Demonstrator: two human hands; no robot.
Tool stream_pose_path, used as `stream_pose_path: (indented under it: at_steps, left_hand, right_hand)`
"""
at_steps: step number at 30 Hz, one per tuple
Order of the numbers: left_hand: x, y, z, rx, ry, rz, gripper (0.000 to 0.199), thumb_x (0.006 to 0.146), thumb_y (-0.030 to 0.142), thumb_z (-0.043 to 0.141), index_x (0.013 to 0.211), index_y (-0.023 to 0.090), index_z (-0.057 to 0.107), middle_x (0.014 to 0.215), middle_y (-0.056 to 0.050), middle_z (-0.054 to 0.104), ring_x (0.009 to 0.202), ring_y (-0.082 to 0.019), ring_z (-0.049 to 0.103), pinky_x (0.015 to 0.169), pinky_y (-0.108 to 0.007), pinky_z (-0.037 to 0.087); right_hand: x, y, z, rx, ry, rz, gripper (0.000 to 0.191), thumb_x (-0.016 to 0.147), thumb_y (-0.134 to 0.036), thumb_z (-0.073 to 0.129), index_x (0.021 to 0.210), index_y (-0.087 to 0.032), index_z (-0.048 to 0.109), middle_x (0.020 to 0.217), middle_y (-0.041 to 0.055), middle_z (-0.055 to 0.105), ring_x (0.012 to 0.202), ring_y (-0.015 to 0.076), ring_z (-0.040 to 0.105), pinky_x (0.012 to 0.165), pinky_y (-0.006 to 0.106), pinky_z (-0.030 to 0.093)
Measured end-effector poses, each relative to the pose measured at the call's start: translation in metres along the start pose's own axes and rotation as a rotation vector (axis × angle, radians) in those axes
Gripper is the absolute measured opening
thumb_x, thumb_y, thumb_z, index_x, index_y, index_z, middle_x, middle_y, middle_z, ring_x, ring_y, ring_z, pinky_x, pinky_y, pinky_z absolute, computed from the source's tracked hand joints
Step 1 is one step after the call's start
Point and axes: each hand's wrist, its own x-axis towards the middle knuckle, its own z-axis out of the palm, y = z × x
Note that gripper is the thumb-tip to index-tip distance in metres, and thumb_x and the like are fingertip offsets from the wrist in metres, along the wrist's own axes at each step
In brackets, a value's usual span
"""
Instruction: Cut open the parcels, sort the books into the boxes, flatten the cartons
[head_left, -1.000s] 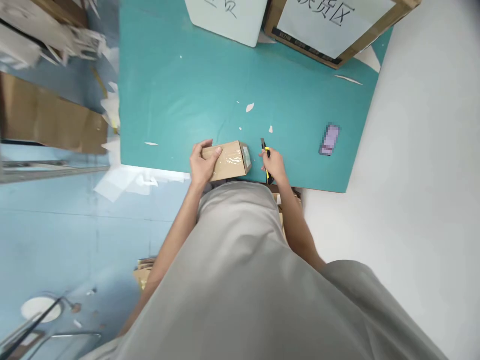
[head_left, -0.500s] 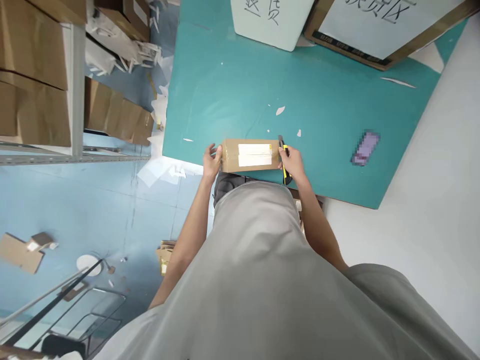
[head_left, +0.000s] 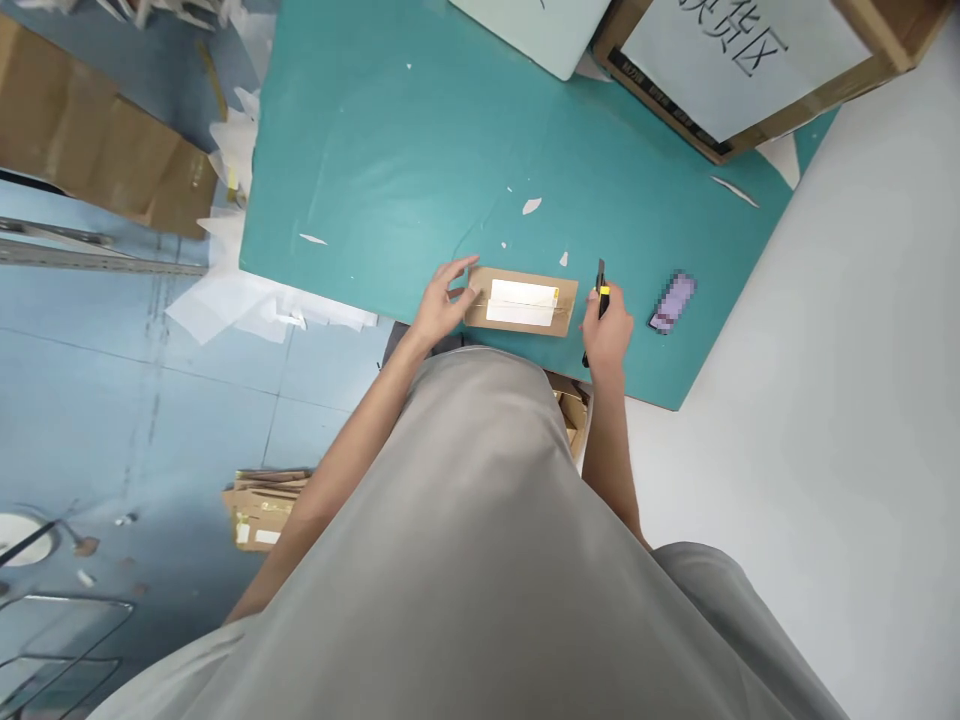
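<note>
A small brown cardboard box [head_left: 568, 310] with a white label lies on the green table [head_left: 360, 170], close to its front edge. My left hand [head_left: 444, 303] is at the left end of the box, fingers spread, with the thumb and fingertips touching that end. To the right of the box, and apart from it, my right hand [head_left: 609, 330] is closed around a black and yellow utility knife [head_left: 603, 298], whose blade end points away from me.
A purple blurred object [head_left: 673, 302] lies right of the knife. At the back stand a white bin [head_left: 540, 30] and a carton with a written sheet [head_left: 739, 60]. Paper scraps dot the table. Flattened cardboard [head_left: 262, 510] and larger cartons [head_left: 90, 130] are at the left.
My right hand has let go of the box's right end and moved away from it with the knife. My left hand's fingers have spread over the left end. The view has shifted and turned.
</note>
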Motion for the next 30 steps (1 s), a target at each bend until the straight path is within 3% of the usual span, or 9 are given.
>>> stream_pose_path:
  at_steps: [4, 10, 21, 30]
  left_hand:
    - [-0.007, 0.004, 0.003, -0.002, -0.068, -0.023, 0.052, 0.091, 0.055, 0.073, 0.135, 0.027, 0.07, 0.161, -0.015, 0.047, 0.151, -0.035, 0.048, 0.108, -0.049, 0.059]
    - [-0.003, -0.017, 0.002, -0.089, -0.097, -0.058, 0.055, 0.088, 0.05, 0.077, 0.137, 0.027, 0.069, 0.155, -0.014, 0.056, 0.136, -0.031, 0.06, 0.109, -0.049, 0.058]
    - [-0.003, -0.013, 0.0, -0.064, -0.095, -0.04, 0.053, 0.088, 0.041, 0.077, 0.138, 0.025, 0.069, 0.154, -0.014, 0.059, 0.139, -0.033, 0.059, 0.111, -0.05, 0.056]
    - [-0.002, -0.019, 0.001, -0.045, -0.093, 0.009, 0.052, 0.092, 0.039, 0.073, 0.142, 0.025, 0.067, 0.155, -0.013, 0.059, 0.142, -0.032, 0.057, 0.118, -0.049, 0.051]
  right_hand:
    - [-0.002, -0.032, -0.01, -0.005, -0.187, -0.27, 0.057, 0.113, -0.055, 0.034, 0.155, -0.021, 0.055, 0.118, 0.0147, 0.08, 0.101, 0.0322, 0.076, 0.089, 0.039, 0.055]
    - [0.0, -0.081, 0.006, -0.261, -0.504, -0.614, 0.046, 0.115, -0.038, 0.04, 0.155, -0.026, 0.058, 0.123, 0.0119, 0.08, 0.105, 0.0309, 0.074, 0.092, 0.037, 0.052]
    - [0.014, -0.106, 0.027, -0.451, -0.619, -0.717, 0.039, 0.114, -0.033, 0.045, 0.149, -0.028, 0.062, 0.115, 0.014, 0.079, 0.105, 0.0323, 0.072, 0.093, 0.041, 0.048]
    - [0.016, -0.128, 0.022, -0.672, -0.685, -0.796, 0.049, 0.115, -0.029, 0.033, 0.16, -0.025, 0.05, 0.12, 0.0173, 0.077, 0.11, 0.0332, 0.07, 0.091, 0.041, 0.046]
